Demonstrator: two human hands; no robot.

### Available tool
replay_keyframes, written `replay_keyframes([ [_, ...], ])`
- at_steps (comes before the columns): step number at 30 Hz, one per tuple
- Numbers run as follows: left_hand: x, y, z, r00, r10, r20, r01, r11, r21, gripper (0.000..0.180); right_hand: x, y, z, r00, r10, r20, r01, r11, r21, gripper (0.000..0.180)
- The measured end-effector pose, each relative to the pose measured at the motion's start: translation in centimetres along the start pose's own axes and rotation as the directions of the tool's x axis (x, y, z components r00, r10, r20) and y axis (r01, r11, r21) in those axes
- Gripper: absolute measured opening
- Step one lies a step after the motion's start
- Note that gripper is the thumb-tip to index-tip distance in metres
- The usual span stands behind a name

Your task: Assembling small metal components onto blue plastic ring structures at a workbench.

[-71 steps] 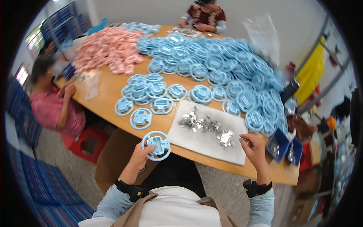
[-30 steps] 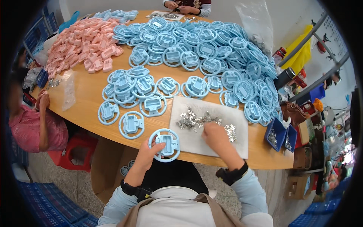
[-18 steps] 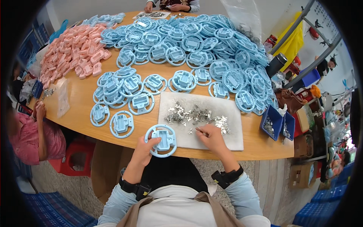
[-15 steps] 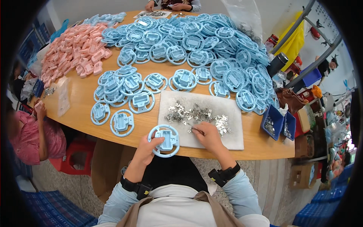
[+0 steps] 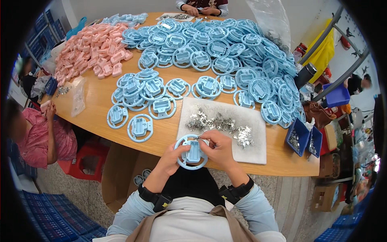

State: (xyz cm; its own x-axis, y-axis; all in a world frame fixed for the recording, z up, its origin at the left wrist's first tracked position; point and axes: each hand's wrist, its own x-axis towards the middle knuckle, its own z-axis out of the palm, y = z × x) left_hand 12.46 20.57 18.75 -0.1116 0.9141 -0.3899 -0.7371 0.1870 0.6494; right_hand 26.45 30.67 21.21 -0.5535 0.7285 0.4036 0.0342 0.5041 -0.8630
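Note:
My left hand [image 5: 170, 158] grips a light blue plastic toy steering wheel [image 5: 194, 151] by its left side, thumb over the box-shaped hollow in its middle. The wheel is held at the table's near edge, over the front of a white foam mat [image 5: 230, 105]. My right hand [image 5: 219, 146] is closed in a pinch against the wheel's upper right part. A small dark tip shows at its fingertips, too small to name. Small silvery metal pieces [image 5: 219, 122] lie scattered on the mat beyond my hands.
Several blue wheels [image 5: 140, 127] lie left of the mat, with a large heap [image 5: 217, 47] behind. Pink plastic parts [image 5: 92, 52] pile at the far left. Blue bins [image 5: 296, 136] of metal pieces stand at the right. A person in pink [image 5: 50, 137] sits left; another [image 5: 201, 8] works opposite.
My right hand has come from the metal pieces on the mat to the wheel. My left hand has brought the wheel slightly right, and the hands now meet. The view has shifted a little.

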Motion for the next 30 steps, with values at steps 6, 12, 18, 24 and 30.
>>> replay_keyframes([
  [6, -0.2, -0.2, -0.3, 1.000, 0.024, -0.002, -0.024, 0.999, 0.026, 0.031, -1.2, 0.4, 0.6, 0.996, -0.081, 0.040, 0.084, 0.991, -0.100, 0.018],
  [12, 0.0, -0.9, -0.9, 0.996, 0.030, -0.085, -0.016, 0.987, 0.159, 0.029, -2.2, 0.3, 1.1, 0.994, -0.086, 0.071, 0.095, 0.988, -0.124, 0.016],
  [18, -0.3, -0.9, 0.2, 0.995, 0.068, -0.075, -0.058, 0.990, 0.129, 0.031, -2.7, -1.1, 0.8, 0.993, 0.112, 0.045, -0.110, 0.992, -0.060, 0.014],
  [24, -0.6, -0.4, 0.2, 0.995, 0.052, -0.089, -0.036, 0.984, 0.175, 0.028, -3.1, -0.4, 1.3, 0.994, -0.095, 0.057, 0.103, 0.982, -0.160, 0.016],
  [30, -0.8, -0.5, -0.3, 0.993, 0.067, -0.099, -0.046, 0.979, 0.196, 0.027, -3.3, -0.7, 1.6, 0.960, -0.244, 0.137, 0.278, 0.884, -0.375, 0.015],
])
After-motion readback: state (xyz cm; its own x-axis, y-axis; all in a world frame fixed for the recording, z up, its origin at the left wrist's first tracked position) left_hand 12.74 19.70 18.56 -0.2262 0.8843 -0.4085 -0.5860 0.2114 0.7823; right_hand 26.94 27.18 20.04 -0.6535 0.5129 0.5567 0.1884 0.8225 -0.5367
